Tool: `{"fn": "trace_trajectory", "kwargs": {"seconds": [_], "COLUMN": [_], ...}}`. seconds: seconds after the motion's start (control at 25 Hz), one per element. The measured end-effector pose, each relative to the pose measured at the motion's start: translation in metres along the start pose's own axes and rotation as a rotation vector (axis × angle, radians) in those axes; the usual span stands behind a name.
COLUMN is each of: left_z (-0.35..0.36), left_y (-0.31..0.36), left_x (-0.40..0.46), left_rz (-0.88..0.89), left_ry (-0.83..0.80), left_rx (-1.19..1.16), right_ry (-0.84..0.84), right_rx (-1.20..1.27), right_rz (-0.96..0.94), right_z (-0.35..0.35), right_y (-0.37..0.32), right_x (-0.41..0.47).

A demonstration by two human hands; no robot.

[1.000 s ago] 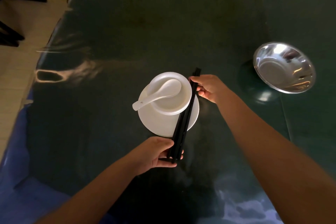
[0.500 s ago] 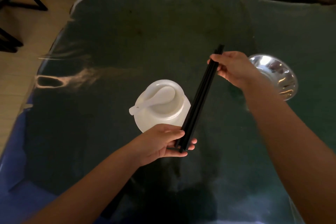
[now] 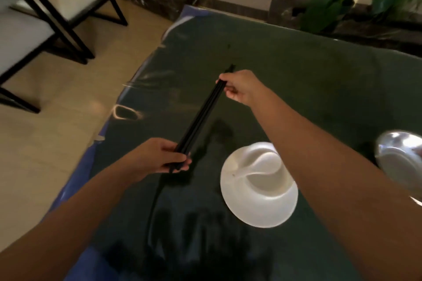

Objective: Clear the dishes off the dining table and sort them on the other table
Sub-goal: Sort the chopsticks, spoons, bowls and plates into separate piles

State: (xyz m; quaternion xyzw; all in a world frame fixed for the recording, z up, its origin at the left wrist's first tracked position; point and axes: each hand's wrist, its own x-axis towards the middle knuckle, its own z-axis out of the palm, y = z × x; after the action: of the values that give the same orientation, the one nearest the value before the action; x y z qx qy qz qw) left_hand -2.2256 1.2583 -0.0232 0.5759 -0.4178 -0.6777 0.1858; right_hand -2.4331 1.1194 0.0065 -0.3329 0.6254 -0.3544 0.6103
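Left hand [image 3: 159, 157] & right hand [image 3: 239, 88] each pinch an end of slim black chopsticks [image 3: 201, 118], held above table [image 3: 296, 80] near left edge. Round white bowl on plate [image 3: 259, 187], shiny steel basin [image 3: 399, 155] by right edge.

My feed is dim and soft with motion blur. The table [image 3: 308, 80] cover shows a glare streak near its left edge. Hands cast dark shadows below. The steel bowl [image 3: 398, 157] gleams brightly. Edges bend.
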Motion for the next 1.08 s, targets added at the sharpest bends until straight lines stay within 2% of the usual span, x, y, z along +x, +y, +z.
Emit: {"fn": "trace_trajectory", "kwargs": {"seconds": [0.16,0.2,0.36,0.52,0.76,0.92,1.08], "left_z": [-0.038,-0.046,-0.077,-0.081,-0.071,-0.063,-0.059], "left_y": [-0.041,-0.045,-0.050,-0.052,-0.056,-0.064,-0.068], "left_x": [0.021,0.025,0.039,0.048,0.045,0.041,0.039], "left_rz": [-0.095,-0.090,0.078,0.225,0.359,0.478,0.537], "left_ry": [0.072,0.098,0.234,0.267,0.338,0.373,0.386], "left_rx": [-0.042,0.034,0.587,0.909,1.005,1.114,1.114], "right_ry": [-0.032,-0.031,-0.002,0.001,0.036,0.126,0.175], "right_rx": [-0.115,-0.132,-0.194,-0.297,-0.453,-0.896,-1.013], "right_rz": [0.107,0.115,0.133,0.134,0.077,-0.111,-0.175], "right_z": [0.061,0.071,0.092,0.095,0.099,0.099,0.094], "right_y": [0.037,0.043,0.046,0.039,0.040,0.049,0.054], "right_x": [0.051,0.060,0.086,0.098,0.108,0.111,0.108]}}
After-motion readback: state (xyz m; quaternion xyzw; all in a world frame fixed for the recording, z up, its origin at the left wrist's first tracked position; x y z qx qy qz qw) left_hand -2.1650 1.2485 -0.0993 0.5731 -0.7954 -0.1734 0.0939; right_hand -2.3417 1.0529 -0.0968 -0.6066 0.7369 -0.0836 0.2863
